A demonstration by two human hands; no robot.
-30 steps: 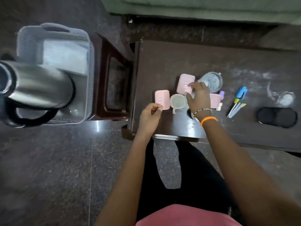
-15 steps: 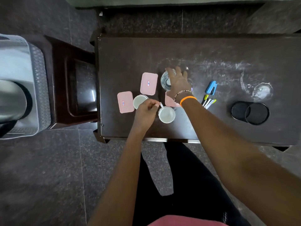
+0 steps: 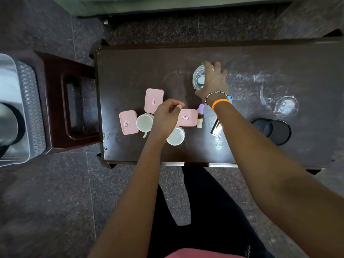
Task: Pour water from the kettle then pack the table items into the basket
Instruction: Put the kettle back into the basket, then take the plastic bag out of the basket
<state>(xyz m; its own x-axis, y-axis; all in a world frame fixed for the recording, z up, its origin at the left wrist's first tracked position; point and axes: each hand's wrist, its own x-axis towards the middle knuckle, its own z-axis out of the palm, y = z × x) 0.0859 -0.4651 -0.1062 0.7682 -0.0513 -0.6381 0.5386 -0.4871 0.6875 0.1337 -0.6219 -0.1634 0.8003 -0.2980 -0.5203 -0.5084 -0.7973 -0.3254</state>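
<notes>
Farther from us than half a second ago, our right hand (image 3: 214, 81) wraps the clear glass (image 3: 198, 77); our left hand (image 3: 167, 116) hovers loosely curled, empty, over the white cups (image 3: 144, 122). Basket (image 3: 28, 116) and kettle (image 3: 8, 125) wait far left; a slick glass could slip.

Dark wooden table (image 3: 130, 71) on speckled granite floor (image 3: 46, 202); brown stool (image 3: 55, 86) beside it.

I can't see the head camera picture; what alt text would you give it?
Seen from above, a person's right hand grips a clear glass on a dark table, while the left hand hovers, curled, over two white cups and three pink lids. A grey basket holding a steel kettle sits on a stool at left.
</notes>
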